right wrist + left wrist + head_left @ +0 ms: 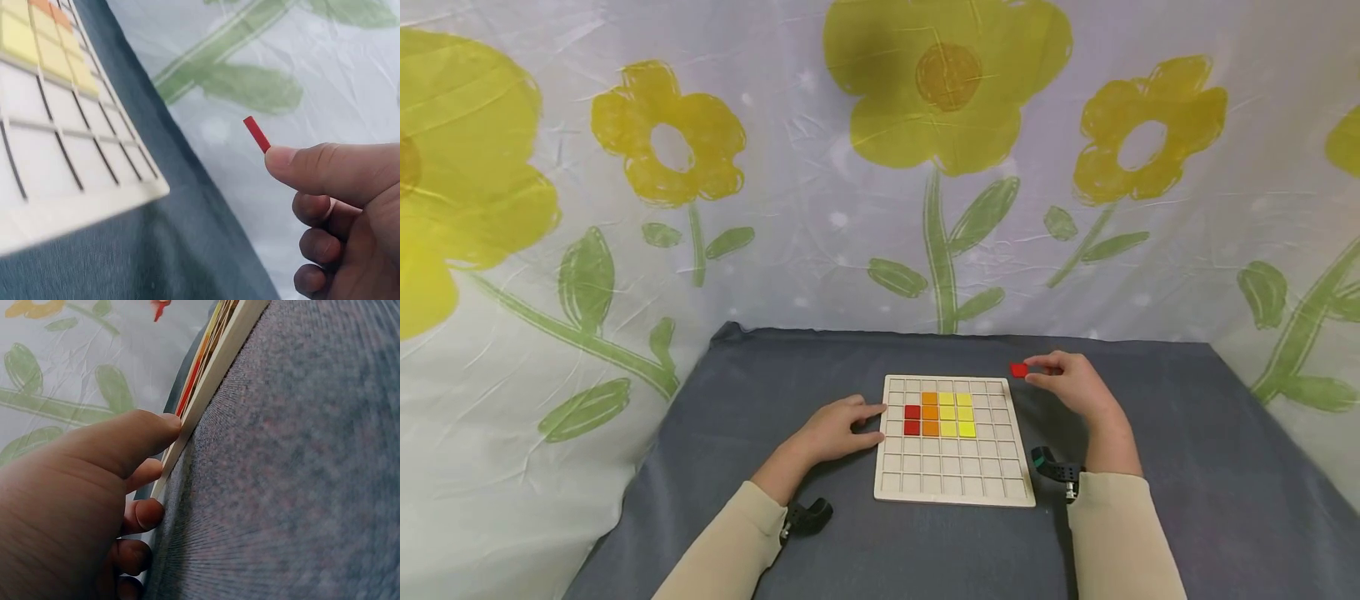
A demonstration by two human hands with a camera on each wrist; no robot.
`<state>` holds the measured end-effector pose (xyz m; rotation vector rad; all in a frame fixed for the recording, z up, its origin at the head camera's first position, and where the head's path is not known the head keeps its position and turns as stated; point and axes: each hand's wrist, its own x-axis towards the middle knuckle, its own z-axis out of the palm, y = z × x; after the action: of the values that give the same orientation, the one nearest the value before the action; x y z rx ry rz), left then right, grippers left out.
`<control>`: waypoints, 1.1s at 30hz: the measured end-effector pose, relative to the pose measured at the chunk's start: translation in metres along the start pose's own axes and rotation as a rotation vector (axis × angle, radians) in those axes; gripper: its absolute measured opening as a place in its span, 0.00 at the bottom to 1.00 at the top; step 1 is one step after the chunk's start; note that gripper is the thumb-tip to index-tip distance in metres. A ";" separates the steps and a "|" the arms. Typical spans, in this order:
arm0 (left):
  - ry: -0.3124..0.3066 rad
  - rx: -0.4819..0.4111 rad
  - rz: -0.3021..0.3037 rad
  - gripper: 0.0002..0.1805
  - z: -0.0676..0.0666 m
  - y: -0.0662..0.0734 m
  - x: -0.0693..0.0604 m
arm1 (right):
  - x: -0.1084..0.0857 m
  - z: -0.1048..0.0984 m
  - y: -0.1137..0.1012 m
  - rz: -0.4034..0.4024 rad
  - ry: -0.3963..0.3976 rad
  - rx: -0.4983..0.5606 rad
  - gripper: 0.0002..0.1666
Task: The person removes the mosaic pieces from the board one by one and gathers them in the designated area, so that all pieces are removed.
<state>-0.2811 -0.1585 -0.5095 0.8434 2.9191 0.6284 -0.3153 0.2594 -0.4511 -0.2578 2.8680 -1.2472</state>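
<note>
A pale wooden grid board lies flat on the dark cloth, with square recesses. Set into it are red tiles, a column of orange tiles and several yellow tiles. My left hand rests at the board's left edge, thumb and index finger spread and touching the rim; in the left wrist view the thumb tip meets that edge. Beyond the board's upper right corner, my right hand pinches a thin red square tile between thumb and fingers, held above the cloth.
Dark grey cloth covers the table around the board. Behind and at the sides hangs a pale curtain printed with yellow flowers. A black wrist strap sits on the left wrist and another on the right.
</note>
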 end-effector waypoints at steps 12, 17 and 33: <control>0.011 -0.017 0.020 0.31 -0.002 0.001 0.001 | -0.003 -0.001 0.020 0.089 -0.070 -0.041 0.25; 0.010 -0.033 0.018 0.30 -0.003 0.003 -0.001 | -0.003 0.002 0.028 0.090 -0.096 -0.050 0.25; 0.013 -0.025 0.019 0.30 -0.001 0.001 -0.001 | 0.003 0.014 0.036 0.102 -0.137 -0.096 0.19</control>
<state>-0.2804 -0.1585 -0.5088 0.8687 2.9116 0.6737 -0.3224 0.2726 -0.4866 -0.1865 2.7882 -1.0343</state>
